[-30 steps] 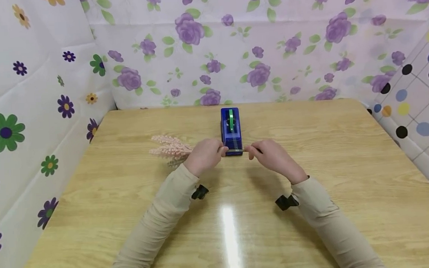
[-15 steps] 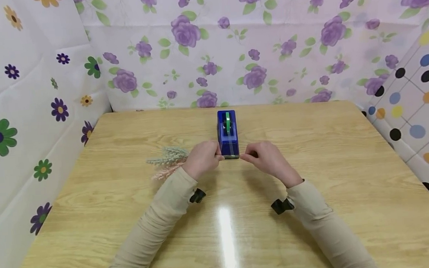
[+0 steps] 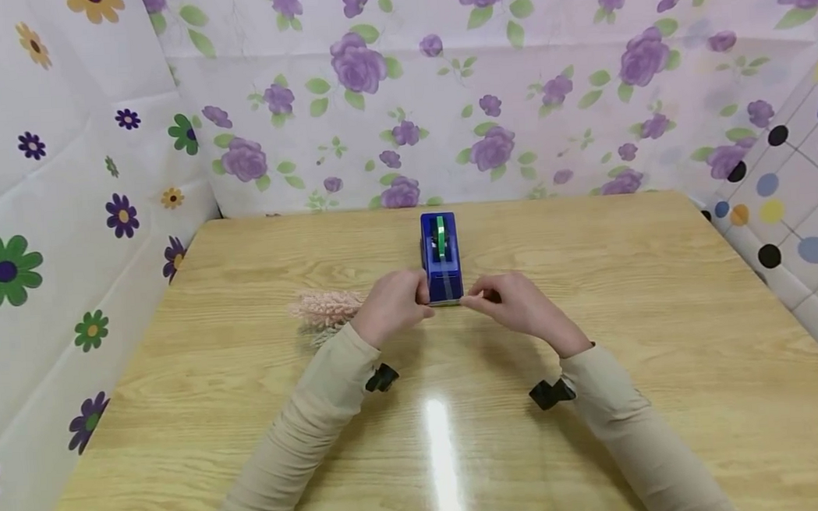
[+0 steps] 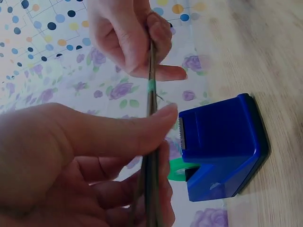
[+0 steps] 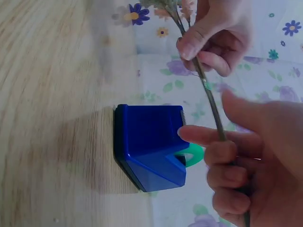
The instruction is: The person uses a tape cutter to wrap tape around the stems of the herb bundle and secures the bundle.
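A bundle of thin stems [image 5: 212, 100] with pink and pale-green sprigs [image 3: 324, 307] at one end spans my two hands in front of the tape dispenser. My left hand [image 3: 391, 310] pinches the stems near the sprigs between thumb and fingers. Several fingers of my right hand [image 3: 512, 304] curl round the lower stems, while its index finger [image 5: 201, 134] reaches to the dispenser's toothed edge. A short band of greenish tape [image 4: 151, 86] circles the stems between the hands. The blue tape dispenser [image 4: 222, 127] holds a green tape roll [image 5: 193, 155].
The dispenser stands upright on the wooden table [image 3: 309, 465], its cutting edge towards me. Floral cloth [image 3: 434, 90] hangs behind the table, with patterned cloths at both sides. Black wrist cameras [image 3: 553, 394] sit under both wrists.
The sprigs have turned over: pink above, then green above, now pink above again. Both hands sit slightly nearer to me, and my right index finger has extended from its earlier curl.
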A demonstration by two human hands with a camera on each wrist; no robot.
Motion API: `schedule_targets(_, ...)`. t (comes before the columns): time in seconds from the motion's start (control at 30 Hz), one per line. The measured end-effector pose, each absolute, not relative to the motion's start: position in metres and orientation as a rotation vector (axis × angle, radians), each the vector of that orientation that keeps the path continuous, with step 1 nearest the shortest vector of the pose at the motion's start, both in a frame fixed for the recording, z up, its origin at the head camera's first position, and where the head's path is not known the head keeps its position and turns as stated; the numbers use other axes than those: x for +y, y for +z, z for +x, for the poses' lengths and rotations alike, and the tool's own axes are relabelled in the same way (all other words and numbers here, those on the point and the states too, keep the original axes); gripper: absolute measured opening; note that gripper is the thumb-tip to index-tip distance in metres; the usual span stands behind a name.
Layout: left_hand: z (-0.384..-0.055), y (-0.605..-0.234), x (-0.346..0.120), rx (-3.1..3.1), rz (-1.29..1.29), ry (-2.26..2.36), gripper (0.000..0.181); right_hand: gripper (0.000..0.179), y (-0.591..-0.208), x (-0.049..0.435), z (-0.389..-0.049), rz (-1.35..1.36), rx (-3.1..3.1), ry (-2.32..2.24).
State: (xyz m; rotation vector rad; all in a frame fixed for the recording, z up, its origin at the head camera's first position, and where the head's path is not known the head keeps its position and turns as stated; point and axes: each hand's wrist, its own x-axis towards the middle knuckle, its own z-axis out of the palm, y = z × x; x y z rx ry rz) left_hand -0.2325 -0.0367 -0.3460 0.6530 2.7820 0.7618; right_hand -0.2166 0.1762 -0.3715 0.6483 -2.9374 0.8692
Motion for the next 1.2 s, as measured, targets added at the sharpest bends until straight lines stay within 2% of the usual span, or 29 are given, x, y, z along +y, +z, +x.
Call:
schedule_targets(0.1,-0.236,-0.347,-0.042,2.732,0.685,0.778,0.022,0.032,-0.372,0.178,-0.217,0.622,-2.925,0.873)
schedule_targets(0.3,-0.246,-0.349,-0.057,2.642,0.706,0.697,0.046,0.034,-0.373,0.176,-0.217,0.583,-2.899,0.845)
schedule_targets(0.57,-0.253,-0.349,-0.064,2.513,0.735,0.724,0.034,0.028,-0.373,0.173,-0.217,0.504,-2.927,0.937)
schedule_targets(1.0,-0.250,-0.350,-0.058,2.682,0.742,0.625,0.021,0.013,-0.375,0.172,-0.216,0.577,-2.893,0.896)
schedule_targets(1.2,-0.249,-0.350,-0.056,2.701,0.756,0.607,0.019,0.024,-0.378,0.174,-0.221,0.641,-3.030,0.906)
